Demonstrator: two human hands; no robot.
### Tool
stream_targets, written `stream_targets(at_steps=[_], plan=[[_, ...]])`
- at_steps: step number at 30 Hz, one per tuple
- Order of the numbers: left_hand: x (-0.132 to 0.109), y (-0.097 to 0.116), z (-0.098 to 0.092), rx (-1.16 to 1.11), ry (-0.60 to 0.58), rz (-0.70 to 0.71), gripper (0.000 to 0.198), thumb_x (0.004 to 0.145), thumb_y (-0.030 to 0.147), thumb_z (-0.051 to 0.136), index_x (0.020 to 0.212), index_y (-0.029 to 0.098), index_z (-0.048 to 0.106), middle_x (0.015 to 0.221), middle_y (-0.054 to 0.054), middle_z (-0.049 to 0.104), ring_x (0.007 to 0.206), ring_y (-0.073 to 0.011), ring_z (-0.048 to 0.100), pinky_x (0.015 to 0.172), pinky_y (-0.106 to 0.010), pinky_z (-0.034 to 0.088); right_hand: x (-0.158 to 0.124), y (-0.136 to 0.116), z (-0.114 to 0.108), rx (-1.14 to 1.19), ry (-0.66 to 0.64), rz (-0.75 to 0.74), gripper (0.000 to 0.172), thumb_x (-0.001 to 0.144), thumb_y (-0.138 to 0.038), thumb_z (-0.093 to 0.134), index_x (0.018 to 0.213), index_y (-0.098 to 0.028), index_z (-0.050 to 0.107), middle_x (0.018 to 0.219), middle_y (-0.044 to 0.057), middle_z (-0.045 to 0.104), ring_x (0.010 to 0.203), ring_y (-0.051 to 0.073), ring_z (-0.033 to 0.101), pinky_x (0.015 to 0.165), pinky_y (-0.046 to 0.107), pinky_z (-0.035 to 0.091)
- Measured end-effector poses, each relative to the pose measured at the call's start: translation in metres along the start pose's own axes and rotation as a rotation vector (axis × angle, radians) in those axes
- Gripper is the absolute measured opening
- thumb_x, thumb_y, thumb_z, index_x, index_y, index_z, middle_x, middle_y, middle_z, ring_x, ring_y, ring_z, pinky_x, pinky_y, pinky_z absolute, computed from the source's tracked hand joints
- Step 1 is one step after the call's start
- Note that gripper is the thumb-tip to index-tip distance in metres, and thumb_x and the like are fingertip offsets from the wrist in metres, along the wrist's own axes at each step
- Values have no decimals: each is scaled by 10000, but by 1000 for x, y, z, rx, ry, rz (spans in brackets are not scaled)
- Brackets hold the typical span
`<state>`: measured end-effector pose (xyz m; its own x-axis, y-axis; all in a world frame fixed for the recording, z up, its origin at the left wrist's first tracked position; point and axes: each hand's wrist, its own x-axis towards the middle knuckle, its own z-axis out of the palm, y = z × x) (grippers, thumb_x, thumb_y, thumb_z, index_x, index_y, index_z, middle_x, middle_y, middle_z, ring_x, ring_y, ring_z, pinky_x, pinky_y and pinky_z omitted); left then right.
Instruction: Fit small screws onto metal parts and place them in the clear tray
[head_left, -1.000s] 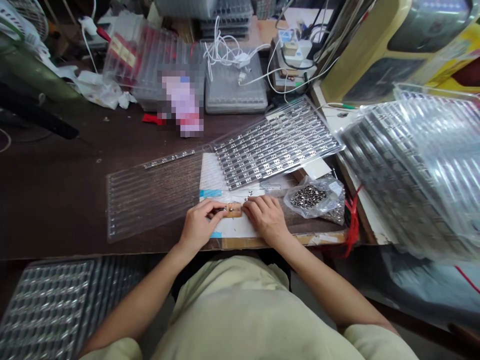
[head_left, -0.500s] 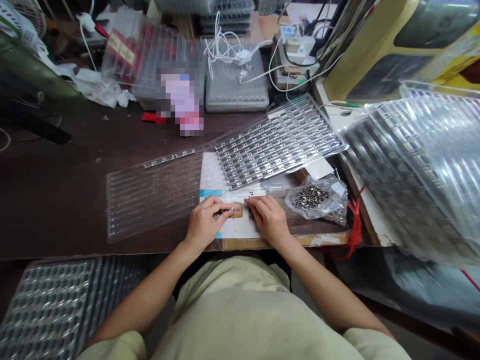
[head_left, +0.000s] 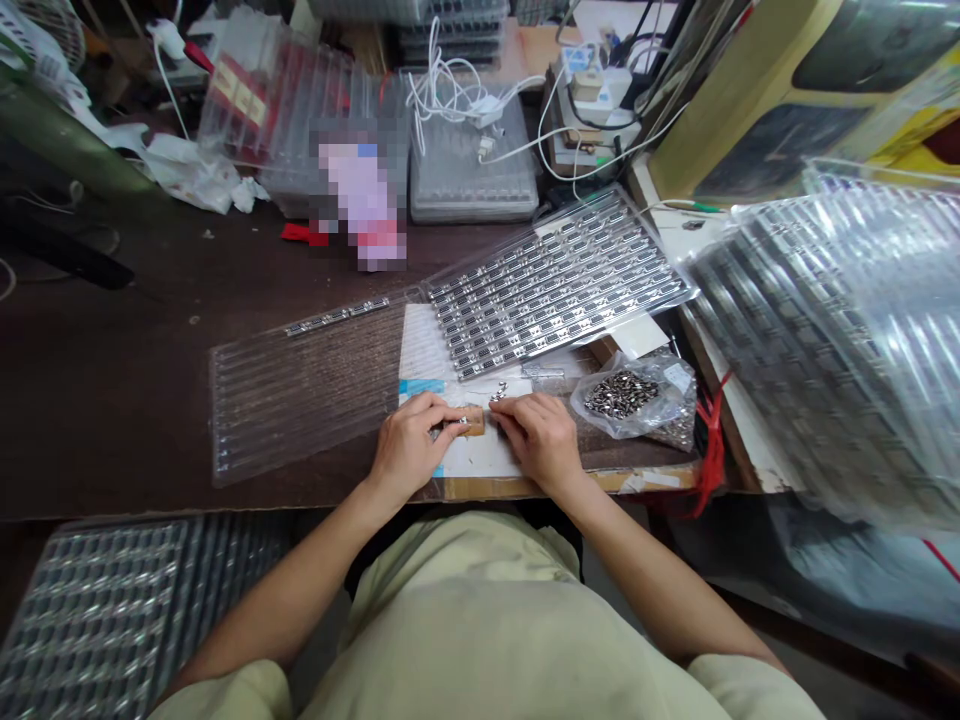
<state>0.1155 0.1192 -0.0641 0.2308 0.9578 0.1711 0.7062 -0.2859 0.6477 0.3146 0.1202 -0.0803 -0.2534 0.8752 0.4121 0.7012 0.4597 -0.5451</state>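
My left hand and my right hand rest close together on a white sheet at the near edge of the dark table. Between them sits a small tan wooden block with a small metal connector on it. Fingers of my left hand are curled onto the connector and block. Fingertips of my right hand are pinched together at the block's right end; what they hold is too small to make out. Loose small metal parts lie just beyond the block.
A clear tray filled with rows of metal connectors lies behind the hands. A mostly empty clear tray lies to the left. A plastic bag of small metal screws sits at the right. Stacked trays stand far right.
Both hands stay at the block with only small finger shifts; the right hand's fingertips have closed in toward the block's right end.
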Motion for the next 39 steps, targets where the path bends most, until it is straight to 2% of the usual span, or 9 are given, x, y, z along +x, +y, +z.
stream_targets(at_steps=[3,8,13,17,22,25,29,35,39], plan=[[-1,-4,1,-92,15,-3,100,796,245,689,886,222,727,840,-23,656,726,-135,612,602,-234,469,4,-8,1,6,-3,43,121,879,-320,616,864,-221,684,855,-1,718,806,156,588,751,319,375],[-3,-10,2,-301,167,-74,104,806,271,671,855,189,712,881,-44,648,777,-138,633,572,-206,516,9,-22,13,-14,-67,25,133,875,-355,617,903,-282,724,950,-9,706,848,161,540,778,334,332],[-2,-8,2,-324,172,-91,130,814,282,653,875,180,708,890,-51,634,782,-134,630,545,-182,524,10,-25,19,-71,-148,22,181,889,-353,593,1020,-333,716,965,15,676,886,176,495,768,333,313],[-2,-9,3,-312,177,-89,136,814,286,650,869,177,708,903,-55,631,755,-123,623,530,-169,517,9,-23,14,-118,-177,10,222,901,-371,568,1086,-348,688,1005,21,655,911,181,486,773,329,319],[-2,-9,3,-330,175,-118,146,808,298,655,861,176,715,901,-57,632,686,-108,605,495,-168,495,4,-3,-4,-295,-161,-82,357,884,-347,590,1229,-254,598,1225,61,599,1077,240,460,871,375,323],[2,-6,3,-320,148,-131,136,805,289,656,851,176,714,892,-54,636,656,-105,595,492,-179,487,-1,11,-8,-308,-151,-176,256,905,-291,565,1148,-247,632,1107,45,653,1009,210,497,854,349,341],[8,2,4,-286,122,-63,111,803,265,657,864,186,705,874,-45,641,647,-109,585,535,-208,495,-6,15,-4,-265,-131,-218,165,936,-250,514,1010,-235,662,952,26,677,877,168,525,795,317,357],[6,8,13,-131,66,76,115,818,255,661,915,217,710,871,-38,646,819,-154,607,719,-273,491,-4,10,-4,-253,-75,-198,143,935,-236,510,929,-203,649,908,33,674,829,163,525,759,308,353],[3,7,17,-61,47,120,107,827,259,654,907,215,709,861,-36,649,834,-162,600,754,-287,477,-2,8,-4,-248,-65,-169,155,921,-291,539,974,-192,646,946,46,673,855,176,519,759,320,352]])
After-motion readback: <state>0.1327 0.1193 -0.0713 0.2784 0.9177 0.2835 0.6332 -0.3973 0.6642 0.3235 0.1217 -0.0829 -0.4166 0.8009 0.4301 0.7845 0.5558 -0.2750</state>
